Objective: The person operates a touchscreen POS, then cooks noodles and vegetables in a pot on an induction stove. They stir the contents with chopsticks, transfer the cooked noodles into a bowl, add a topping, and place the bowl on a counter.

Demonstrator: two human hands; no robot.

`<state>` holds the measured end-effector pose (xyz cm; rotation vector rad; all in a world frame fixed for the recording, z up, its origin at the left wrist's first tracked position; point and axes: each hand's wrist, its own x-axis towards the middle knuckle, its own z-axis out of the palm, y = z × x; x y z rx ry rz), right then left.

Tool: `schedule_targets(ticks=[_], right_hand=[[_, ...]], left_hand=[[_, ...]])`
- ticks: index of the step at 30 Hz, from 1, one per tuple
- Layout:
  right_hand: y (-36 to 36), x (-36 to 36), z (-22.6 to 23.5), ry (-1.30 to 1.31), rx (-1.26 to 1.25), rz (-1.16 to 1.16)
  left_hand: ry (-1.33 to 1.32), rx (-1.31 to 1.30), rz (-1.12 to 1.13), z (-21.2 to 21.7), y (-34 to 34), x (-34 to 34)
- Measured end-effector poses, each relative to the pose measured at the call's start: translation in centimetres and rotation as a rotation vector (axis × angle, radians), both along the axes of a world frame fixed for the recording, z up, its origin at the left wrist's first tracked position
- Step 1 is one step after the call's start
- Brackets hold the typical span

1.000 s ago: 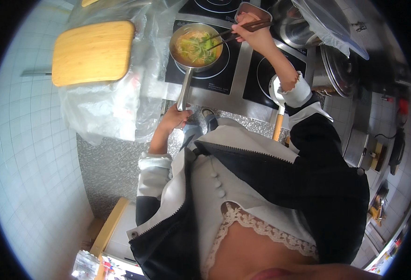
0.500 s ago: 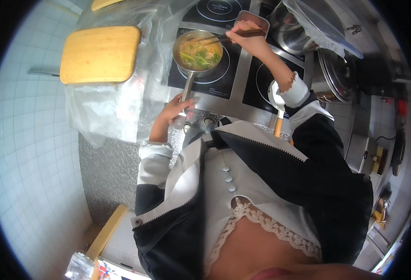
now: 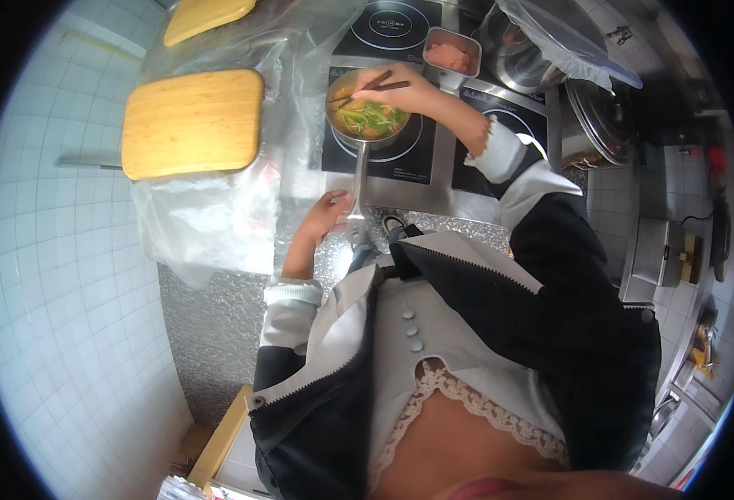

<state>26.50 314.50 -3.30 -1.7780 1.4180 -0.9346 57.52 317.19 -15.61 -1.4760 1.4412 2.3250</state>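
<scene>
A small saucepan (image 3: 363,150) stands on an induction hob (image 3: 417,158) in front of me, its long metal handle pointing toward me. Inside it is an orange-tinted soup (image 3: 368,120) with leafy greens. My right hand (image 3: 407,90) reaches over the pan's right rim, closed round dark chopsticks (image 3: 377,87) whose tips dip toward the food. My left hand (image 3: 330,215) is at the left side of the pan's handle, fingers loosely bent and apart, fingertips close against it. The handle's full width shows, with no fingers wrapped over it.
Left of the hob lie a wooden cutting board (image 3: 193,125) and clear plastic sheeting (image 3: 208,225); another board (image 3: 204,18) lies beyond. A metal container with a pinkish mass (image 3: 450,58) sits behind my right hand. Large metal pots (image 3: 596,125) stand on the right. A tiled wall (image 3: 58,275) borders the left.
My right hand has come left and down over the saucepan with the chopsticks, uncovering the metal container. My left hand's fingers have loosened from round the handle. The whole view has shifted slightly.
</scene>
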Motion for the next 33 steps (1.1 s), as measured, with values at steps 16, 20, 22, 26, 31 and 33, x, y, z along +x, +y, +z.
schedule_targets(ticks=[16, 20, 22, 26, 31, 33], right_hand=[[4.4, -2.2, -4.6, -0.193, 0.318, -0.607], [3.2, -2.1, -3.8, -0.423, 0.143, -0.689], [2.6, -2.5, -3.4, -0.461, 0.083, -0.746], [2.2, -1.7, -3.5, -0.112, -0.207, -0.722], [4.0, 0.0, -4.7, -0.374, 0.031, -0.630], [5.0, -0.8, -4.5, -0.280, 0.139, -0.669]], left_hand=[[0.016, -0.025, 0.193, -0.7, 0.4, 6.6], [0.040, -0.028, 0.249, 0.0, 0.0, 7.0], [0.038, -0.027, 0.274, 0.2, 0.0, 7.2], [0.032, -0.012, 0.324, 0.2, 0.1, 7.4], [0.033, -0.026, 0.333, 0.3, -0.1, 7.8], [0.028, -0.028, 0.336, 0.4, -0.3, 8.1]])
